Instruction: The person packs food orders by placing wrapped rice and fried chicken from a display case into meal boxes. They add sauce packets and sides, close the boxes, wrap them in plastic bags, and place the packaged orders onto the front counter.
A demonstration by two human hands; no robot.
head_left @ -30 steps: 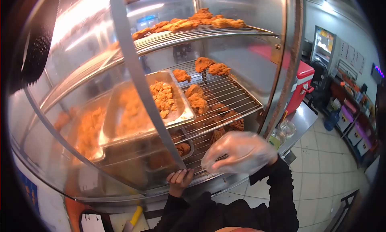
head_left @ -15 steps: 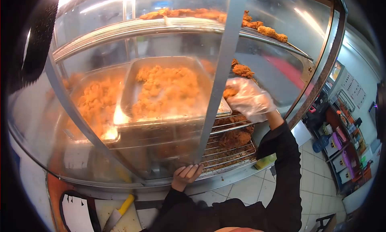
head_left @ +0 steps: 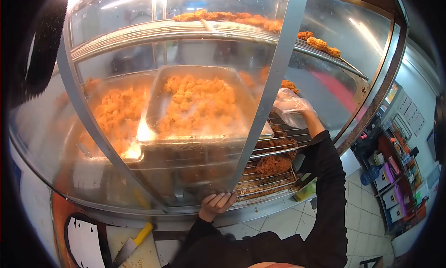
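Observation:
My left hand [head_left: 217, 205] has its bare fingers curled over the lower corner of the sliding glass door [head_left: 190, 175] of a display cabinet. Through the opening on the right, my right hand [head_left: 292, 107] reaches inside, covered by a clear plastic glove. Its fingertips are hidden behind the door's metal post [head_left: 274, 77], so what they hold does not show. A golden fried chicken piece [head_left: 290, 85] lies just beyond the glove. Below it, darker fried chicken [head_left: 274, 166] rests on wire racks [head_left: 260, 184].
Behind the glass stand metal trays [head_left: 160, 82] of fried pieces. Fried skewers [head_left: 323, 46] lie on the upper rack [head_left: 153, 33]. A yellow-handled knife [head_left: 134, 242] lies on a cutting board [head_left: 146, 256] below the cabinet. Shelves with goods [head_left: 395, 175] stand at right.
The view has shifted slightly. My gloved right hand has moved a little farther in, and the fried piece seen by its fingers earlier is out of sight. My left hand stays at the door.

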